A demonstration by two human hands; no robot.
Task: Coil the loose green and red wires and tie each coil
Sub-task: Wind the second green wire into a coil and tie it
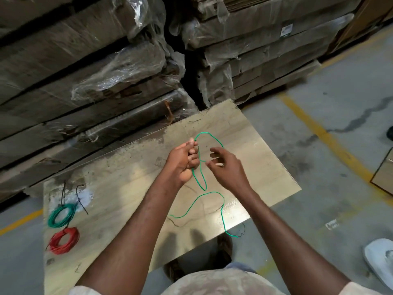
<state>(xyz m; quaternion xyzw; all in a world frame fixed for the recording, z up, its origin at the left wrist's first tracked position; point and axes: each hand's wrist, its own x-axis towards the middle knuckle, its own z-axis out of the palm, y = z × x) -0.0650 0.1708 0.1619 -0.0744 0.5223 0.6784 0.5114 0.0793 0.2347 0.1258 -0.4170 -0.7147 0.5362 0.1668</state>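
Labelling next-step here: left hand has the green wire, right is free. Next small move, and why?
Probably the right hand takes the slack and lays another loop into the left hand: the loose green wire trails unwound across the board, with only a loop or two gathered.

Loose green wire (212, 193): thin, uncoiled, one loop raised above the board (265, 167), the remainder trailing in slack curves to the near edge. Green coil (60, 215): round, flat on the board's left end. Red coil (63, 242): round, flat, just beside the green coil, nearer.
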